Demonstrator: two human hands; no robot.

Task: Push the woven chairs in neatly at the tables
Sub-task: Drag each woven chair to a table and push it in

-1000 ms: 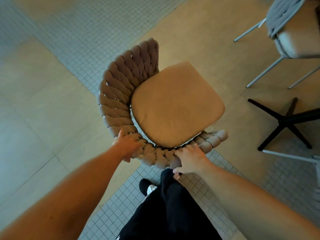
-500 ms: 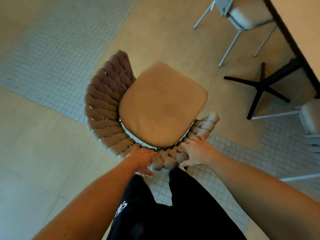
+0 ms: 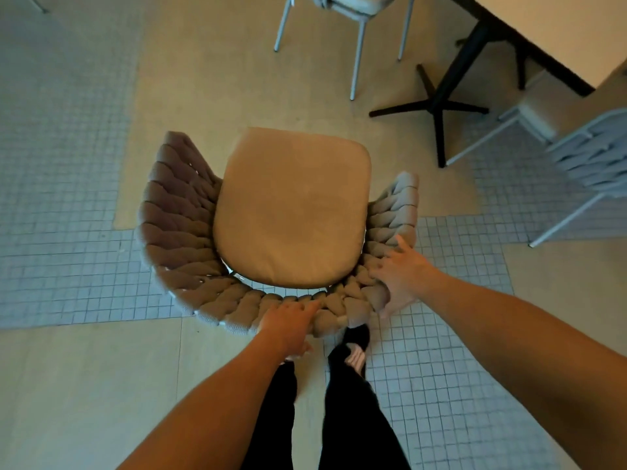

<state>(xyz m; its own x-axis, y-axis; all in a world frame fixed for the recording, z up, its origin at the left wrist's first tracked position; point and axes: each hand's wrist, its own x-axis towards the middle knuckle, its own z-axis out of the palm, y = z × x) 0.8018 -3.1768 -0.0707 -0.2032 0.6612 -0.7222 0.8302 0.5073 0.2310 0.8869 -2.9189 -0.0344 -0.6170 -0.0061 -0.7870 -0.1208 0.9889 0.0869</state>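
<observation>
A woven chair (image 3: 176,215) with a thick braided grey-brown back and a tan seat cushion (image 3: 291,208) stands on the floor right in front of me, its open front facing away. My left hand (image 3: 288,322) grips the middle of the curved backrest from behind. My right hand (image 3: 398,276) holds the backrest's right side, fingers spread over the braids. The table (image 3: 556,32) with a light top and black cross base (image 3: 437,106) stands at the upper right, apart from the chair.
A grey chair (image 3: 356,5) with thin pale legs stands at the top centre by the table. Another grey woven chair (image 3: 590,157) sits at the right edge. My black-trousered legs (image 3: 346,385) and a shoe are just behind the chair. Floor is beige slabs and small grey tiles.
The chair has swung round so its back faces me squarely, and the table has come further into view at the upper right. My left hand slid to the back's middle, my right along the right side.
</observation>
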